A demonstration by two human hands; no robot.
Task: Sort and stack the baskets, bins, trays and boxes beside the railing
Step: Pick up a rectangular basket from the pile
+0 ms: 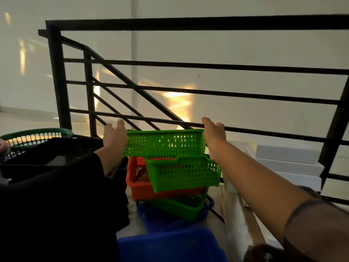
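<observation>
Gripping a perforated green plastic basket [163, 142] (rectangular), left hand [114, 138], right hand [214, 136]

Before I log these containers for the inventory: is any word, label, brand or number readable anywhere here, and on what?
None can be read.
Top green basket, gripped at its ends by the left hand and right hand: no print visible.
Second green basket, orange basket, blue bin: plain plastic.
White boxes: blank faces, blurred.
Black tray: too dark to tell.
</observation>
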